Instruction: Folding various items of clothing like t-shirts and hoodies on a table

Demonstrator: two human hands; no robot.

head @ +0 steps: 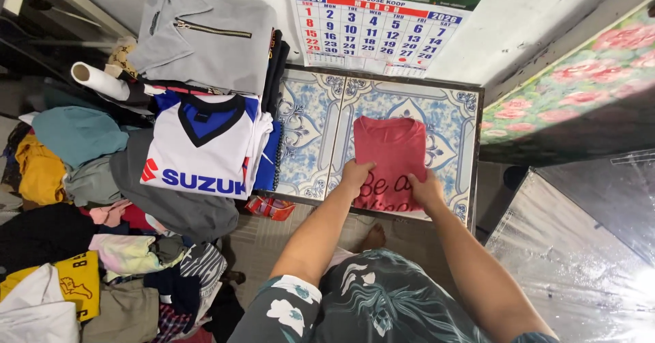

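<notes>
Both hands sit on the near edge of a folded red shirt (390,157), centre of frame. Left hand (355,176) grips the shirt's lower left corner, fingers curled over the cloth, thumb side toward the middle. Right hand (426,189) lies on the lower right corner, fingers bent and pressing or pinching the fabric; whether cloth is actually pinched between the fingers cannot be told from this angle.

Shirt position: flat on a blue-and-white patterned tabletop (310,138), right of centre, already folded to a narrow upright rectangle with pale lettering partly covered by the hands.

Progress, judged from layout:
- Done: a stack of folded garments at centre left, topped by a white and blue jersey (201,148); a grey zip top (205,36) lies folded above it at upper left.
- In hand: the red shirt, folded lengthwise; looks like one more fold or a smoothing is left.
- Left: a loose heap of mixed clothes (82,206) fills the left and lower left of the frame, unfolded.

Other: wall calendar (375,33) at top centre; floral sheet (580,70) at upper right.
</notes>
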